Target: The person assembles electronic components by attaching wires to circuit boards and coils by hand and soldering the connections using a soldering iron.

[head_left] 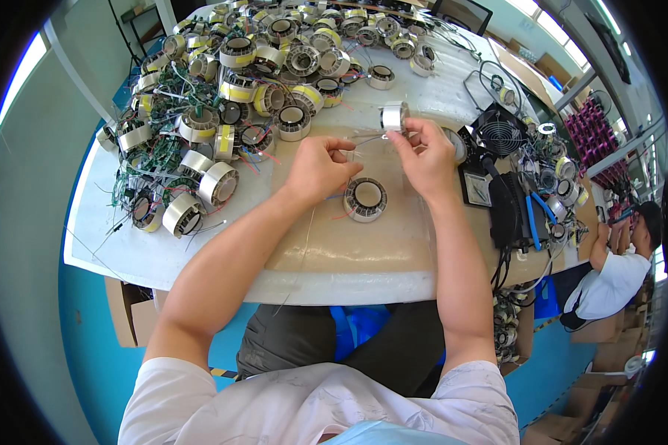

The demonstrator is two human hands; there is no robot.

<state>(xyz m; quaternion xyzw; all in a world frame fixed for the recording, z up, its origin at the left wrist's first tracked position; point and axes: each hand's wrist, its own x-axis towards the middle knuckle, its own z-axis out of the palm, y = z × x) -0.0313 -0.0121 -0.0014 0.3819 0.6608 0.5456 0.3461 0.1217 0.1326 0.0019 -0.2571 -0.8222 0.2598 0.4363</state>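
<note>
Above the brown mat [312, 248], my right hand [428, 152] has its fingers closed at the edge of a silver ring-shaped motor part [392, 116]. Thin leads and a small pale end show beside that thumb. To the left, my left hand [321, 170] is curled, thumb and fingers drawn together near the thin leads; what it pinches is too small to make out. Between my forearms lies another ring-shaped motor part [366, 199], flat on the mat, its dark inner ring facing up and red and blue wires at its left side.
A large heap of similar motor parts [237, 89] with green circuit boards [178, 89] covers the table's left and back. At right stand a black fan [499, 133], blue-handled pliers [533, 222] and more parts [564, 185]. A co-worker [612, 274] sits at far right.
</note>
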